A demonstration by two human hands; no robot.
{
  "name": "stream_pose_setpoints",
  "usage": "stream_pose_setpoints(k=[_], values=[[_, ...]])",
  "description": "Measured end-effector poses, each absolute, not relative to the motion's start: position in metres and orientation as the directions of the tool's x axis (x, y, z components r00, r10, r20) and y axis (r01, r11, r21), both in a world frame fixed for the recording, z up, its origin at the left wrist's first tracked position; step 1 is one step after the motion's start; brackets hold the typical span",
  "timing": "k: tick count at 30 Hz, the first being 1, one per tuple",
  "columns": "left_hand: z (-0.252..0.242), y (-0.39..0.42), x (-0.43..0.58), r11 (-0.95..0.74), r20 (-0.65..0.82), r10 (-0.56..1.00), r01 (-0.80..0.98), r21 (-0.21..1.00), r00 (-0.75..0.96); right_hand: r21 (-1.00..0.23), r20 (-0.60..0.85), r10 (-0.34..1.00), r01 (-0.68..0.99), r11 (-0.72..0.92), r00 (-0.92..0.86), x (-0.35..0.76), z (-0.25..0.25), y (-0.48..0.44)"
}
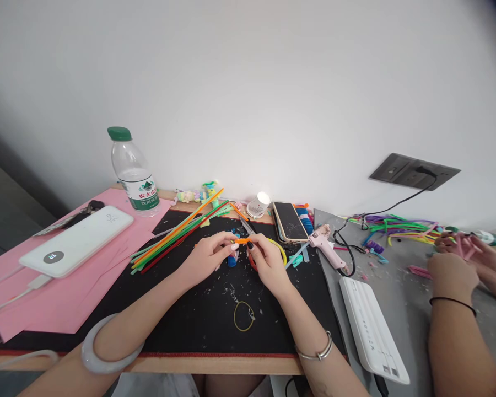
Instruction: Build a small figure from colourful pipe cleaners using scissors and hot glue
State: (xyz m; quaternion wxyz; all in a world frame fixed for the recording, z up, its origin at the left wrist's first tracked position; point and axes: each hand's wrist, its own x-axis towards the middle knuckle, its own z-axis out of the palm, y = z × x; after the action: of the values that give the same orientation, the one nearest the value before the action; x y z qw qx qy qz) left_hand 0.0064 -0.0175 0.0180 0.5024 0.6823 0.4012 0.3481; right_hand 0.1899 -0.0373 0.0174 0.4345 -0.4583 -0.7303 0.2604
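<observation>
Orange stem [242, 241]: held above the table [215, 364], between front and rear edges, long axis roughly parallel to the front edge. Grip: narrow; left hand [213, 255] pinches the left end, right hand [269, 266] the right; neither is nearer.

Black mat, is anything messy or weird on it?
Yes, pale scraps lie scattered on the mat, some near a thin yellowish loop. They look messy, strewn about instead of gathered up.

Label [143, 191] on bottle [126, 159]: "农夫山", "饮用".
</observation>
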Motion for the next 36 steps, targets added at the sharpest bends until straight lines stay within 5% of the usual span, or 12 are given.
stream_pose_setpoints(k=[29,36], values=[[0.009,-0.015,0.009,-0.375,0.247,0.913,0.43,0.821,0.325,-0.665,0.402,0.896,0.612,0.427,-0.189,0.182,0.003,-0.033],[0.009,-0.015,0.008,-0.423,0.291,0.889,0.393,0.816,0.352,-0.775,0.325,0.93,0.514,0.366,-0.173,0.183,0.005,-0.032]])
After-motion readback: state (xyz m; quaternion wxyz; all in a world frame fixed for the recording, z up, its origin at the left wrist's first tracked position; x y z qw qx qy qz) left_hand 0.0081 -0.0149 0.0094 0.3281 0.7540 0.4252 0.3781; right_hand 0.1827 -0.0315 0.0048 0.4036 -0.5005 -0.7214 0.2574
